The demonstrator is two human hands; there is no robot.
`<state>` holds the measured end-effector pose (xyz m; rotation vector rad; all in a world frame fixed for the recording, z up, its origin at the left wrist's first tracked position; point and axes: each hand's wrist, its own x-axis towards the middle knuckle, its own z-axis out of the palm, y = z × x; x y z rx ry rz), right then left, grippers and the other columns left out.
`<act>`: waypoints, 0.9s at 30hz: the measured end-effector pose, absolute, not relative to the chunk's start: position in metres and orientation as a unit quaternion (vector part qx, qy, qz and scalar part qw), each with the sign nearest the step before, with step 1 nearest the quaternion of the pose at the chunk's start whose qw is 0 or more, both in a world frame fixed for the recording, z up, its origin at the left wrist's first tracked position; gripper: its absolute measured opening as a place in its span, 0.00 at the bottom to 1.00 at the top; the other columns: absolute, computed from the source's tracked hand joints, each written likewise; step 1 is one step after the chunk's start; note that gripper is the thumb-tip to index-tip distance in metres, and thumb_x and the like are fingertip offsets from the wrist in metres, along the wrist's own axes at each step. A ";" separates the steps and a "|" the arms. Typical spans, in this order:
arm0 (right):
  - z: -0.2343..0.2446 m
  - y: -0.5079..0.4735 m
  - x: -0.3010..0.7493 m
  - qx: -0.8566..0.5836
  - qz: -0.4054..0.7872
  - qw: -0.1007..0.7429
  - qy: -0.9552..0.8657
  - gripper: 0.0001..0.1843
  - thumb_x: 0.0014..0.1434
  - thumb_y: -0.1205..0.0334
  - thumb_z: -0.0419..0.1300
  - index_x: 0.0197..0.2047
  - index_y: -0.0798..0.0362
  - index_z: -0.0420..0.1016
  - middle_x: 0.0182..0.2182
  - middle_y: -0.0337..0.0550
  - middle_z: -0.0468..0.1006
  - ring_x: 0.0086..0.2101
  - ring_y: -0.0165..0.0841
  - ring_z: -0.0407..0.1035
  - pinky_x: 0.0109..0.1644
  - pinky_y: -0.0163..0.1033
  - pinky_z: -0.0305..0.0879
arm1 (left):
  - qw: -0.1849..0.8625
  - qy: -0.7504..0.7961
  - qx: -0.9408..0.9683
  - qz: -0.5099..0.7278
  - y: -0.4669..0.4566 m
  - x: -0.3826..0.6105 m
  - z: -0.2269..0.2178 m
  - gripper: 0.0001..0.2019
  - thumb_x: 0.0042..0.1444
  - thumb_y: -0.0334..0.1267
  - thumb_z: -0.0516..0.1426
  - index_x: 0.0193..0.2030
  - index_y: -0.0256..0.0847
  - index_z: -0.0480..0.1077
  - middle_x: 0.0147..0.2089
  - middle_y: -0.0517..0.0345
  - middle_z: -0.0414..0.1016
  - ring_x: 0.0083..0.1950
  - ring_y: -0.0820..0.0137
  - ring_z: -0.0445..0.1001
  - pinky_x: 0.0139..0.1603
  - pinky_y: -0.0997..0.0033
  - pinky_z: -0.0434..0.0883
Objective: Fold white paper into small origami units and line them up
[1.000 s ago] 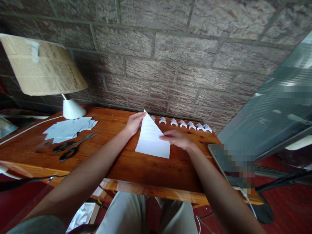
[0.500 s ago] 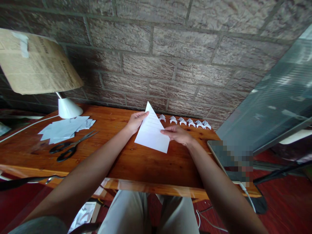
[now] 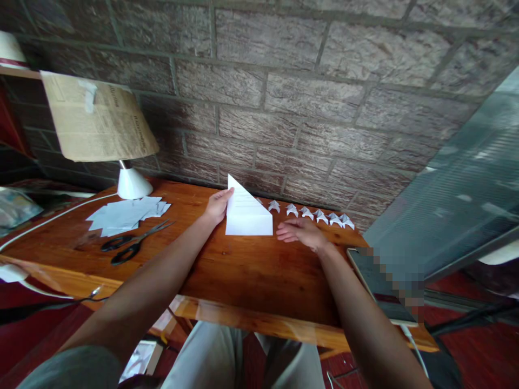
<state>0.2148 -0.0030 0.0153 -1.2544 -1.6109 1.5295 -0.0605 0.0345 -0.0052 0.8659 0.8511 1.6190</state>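
Observation:
A sheet of white paper [image 3: 248, 216], folded along a diagonal with a strip left below the triangle, is upheld over the middle of the table. My left hand [image 3: 219, 206] grips its left edge, thumb on the front face. Just off the sheet's right edge is my right hand [image 3: 302, 232], fingers stretched out and holding nothing. Behind it, a row of small folded white paper pieces [image 3: 307, 213] stands along the wall side; the leftmost one is partly hidden by the sheet.
Black-handled scissors [image 3: 133, 246] lie at the left beside a pile of cut white paper [image 3: 127, 215]. A lamp [image 3: 133, 183] with a newsprint shade stands behind them. At the right edge rests a tablet-like device [image 3: 383, 286] with a white cable. A brick wall [image 3: 275, 135] backs the wooden table [image 3: 251, 275].
My right hand has let go of the paper and opened beside it. The sheet has turned so its lower edge is about level, still in my left hand. The view has shifted left.

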 end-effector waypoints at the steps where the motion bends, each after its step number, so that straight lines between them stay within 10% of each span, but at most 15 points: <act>1: 0.016 -0.002 0.215 -0.483 0.556 0.313 -0.600 0.20 0.52 0.46 0.66 0.34 0.57 0.77 0.31 0.50 0.81 0.31 0.34 0.77 0.37 0.38 0.73 | 0.550 0.354 0.386 0.651 0.031 -0.055 -0.004 0.21 0.37 0.49 0.69 0.33 0.33 0.76 0.33 0.49 0.80 0.32 0.66 0.76 0.37 0.65 0.72; 27: 0.015 -0.003 0.204 -0.422 0.467 0.480 -0.611 0.26 0.48 0.43 0.65 0.46 0.50 0.76 0.32 0.42 0.81 0.27 0.35 0.72 0.30 0.38 0.67 | 0.621 0.369 0.552 0.417 0.000 -0.007 -0.008 0.24 0.42 0.48 0.68 0.46 0.40 0.74 0.39 0.50 0.79 0.36 0.67 0.77 0.39 0.67 0.71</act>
